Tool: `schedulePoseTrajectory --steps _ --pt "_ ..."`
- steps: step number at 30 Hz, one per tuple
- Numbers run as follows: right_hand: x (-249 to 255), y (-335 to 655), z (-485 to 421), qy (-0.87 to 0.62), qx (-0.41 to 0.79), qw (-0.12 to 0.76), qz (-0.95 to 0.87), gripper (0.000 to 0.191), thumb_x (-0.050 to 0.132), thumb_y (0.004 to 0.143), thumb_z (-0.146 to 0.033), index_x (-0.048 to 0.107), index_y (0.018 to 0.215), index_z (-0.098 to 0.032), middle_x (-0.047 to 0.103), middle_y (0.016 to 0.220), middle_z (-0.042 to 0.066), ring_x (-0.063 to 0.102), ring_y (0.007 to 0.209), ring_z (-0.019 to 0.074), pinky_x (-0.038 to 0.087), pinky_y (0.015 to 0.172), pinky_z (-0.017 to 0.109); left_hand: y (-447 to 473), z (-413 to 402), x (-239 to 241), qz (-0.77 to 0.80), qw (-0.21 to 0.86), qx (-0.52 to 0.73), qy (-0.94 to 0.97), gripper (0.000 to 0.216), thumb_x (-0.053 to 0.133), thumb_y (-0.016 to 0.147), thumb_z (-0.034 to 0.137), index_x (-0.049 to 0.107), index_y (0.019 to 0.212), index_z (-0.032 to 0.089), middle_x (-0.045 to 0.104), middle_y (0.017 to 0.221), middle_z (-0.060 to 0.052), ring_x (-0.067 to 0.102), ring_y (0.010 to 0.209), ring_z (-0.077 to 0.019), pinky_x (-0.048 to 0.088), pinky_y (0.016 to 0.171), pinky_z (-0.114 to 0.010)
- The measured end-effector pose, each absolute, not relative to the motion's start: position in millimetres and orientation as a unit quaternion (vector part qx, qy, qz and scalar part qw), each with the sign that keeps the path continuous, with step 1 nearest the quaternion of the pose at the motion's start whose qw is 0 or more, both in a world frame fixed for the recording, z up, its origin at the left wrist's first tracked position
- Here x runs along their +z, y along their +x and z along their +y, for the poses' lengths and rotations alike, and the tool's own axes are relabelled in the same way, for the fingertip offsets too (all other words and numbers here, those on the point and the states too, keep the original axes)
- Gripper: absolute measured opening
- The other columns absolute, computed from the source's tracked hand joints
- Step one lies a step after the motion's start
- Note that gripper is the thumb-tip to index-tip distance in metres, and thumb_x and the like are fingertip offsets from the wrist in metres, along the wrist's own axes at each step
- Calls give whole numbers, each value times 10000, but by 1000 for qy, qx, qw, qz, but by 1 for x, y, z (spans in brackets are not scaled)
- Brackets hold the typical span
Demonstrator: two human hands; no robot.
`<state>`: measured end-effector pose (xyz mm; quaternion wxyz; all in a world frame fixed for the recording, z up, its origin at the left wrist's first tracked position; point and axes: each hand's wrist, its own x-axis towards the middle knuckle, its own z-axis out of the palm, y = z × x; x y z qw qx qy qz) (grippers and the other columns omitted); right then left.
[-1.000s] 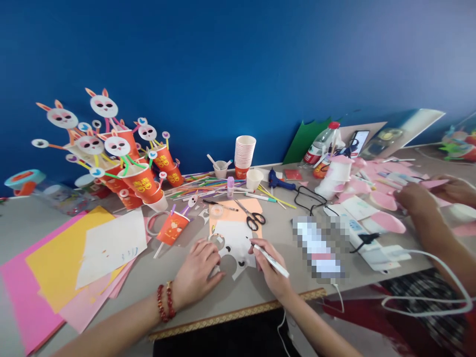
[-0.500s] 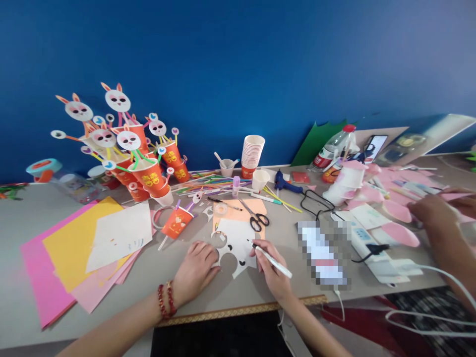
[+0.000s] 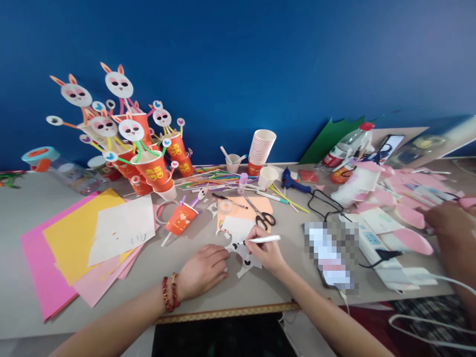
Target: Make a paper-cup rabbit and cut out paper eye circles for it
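My right hand [image 3: 265, 250] grips a white marker [image 3: 266, 239] with a black tip. That tip meets a white paper sheet [image 3: 238, 227] with round holes cut out of it. Black heart-like marks show on the sheet, one just below my right hand. My left hand [image 3: 206, 270] lies palm down on the table at the sheet's left edge, fingers stretched and close together. Red bead bracelets circle that wrist. Beyond the sheet, black-handled scissors [image 3: 265, 218] and a black pen [image 3: 238, 202] rest on orange paper [image 3: 253, 204].
Rabbit-faced paper cups [image 3: 153, 171] stand back left, above coloured sheets [image 3: 80, 228]. At the back are drinking straws [image 3: 211, 178], stacked cups [image 3: 263, 148] and a blue glue gun [image 3: 295, 183]. To the right are a phone [image 3: 329, 258], a power strip [image 3: 375, 248] and another person's hand [image 3: 446, 223].
My right hand has moved up and left across the sheet, and the marker now lies flatter. My left hand stays beside the sheet. The whole view has shifted slightly.
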<state>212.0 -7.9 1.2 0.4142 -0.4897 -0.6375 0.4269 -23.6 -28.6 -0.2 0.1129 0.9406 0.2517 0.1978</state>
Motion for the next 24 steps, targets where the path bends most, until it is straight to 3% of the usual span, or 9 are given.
schedulePoseTrajectory --steps 4,24 --pt "-16 209 -1 -500 405 421 -640 140 539 770 -175 485 645 -209 468 533 -51 411 470 105 301 453 219 -25 -28 -4 251 131 198 938 133 493 951 261 585 934 167 649 1179 -107 578 1122 -230 463 996 -400" --pt "-24 213 -6 -506 378 360 -687 137 552 803 -200 502 677 -215 473 528 -55 399 470 107 316 481 232 -28 -22 -7 271 208 204 918 99 515 933 265 573 935 185 645 1180 -97 570 1115 -216 430 1012 -401"
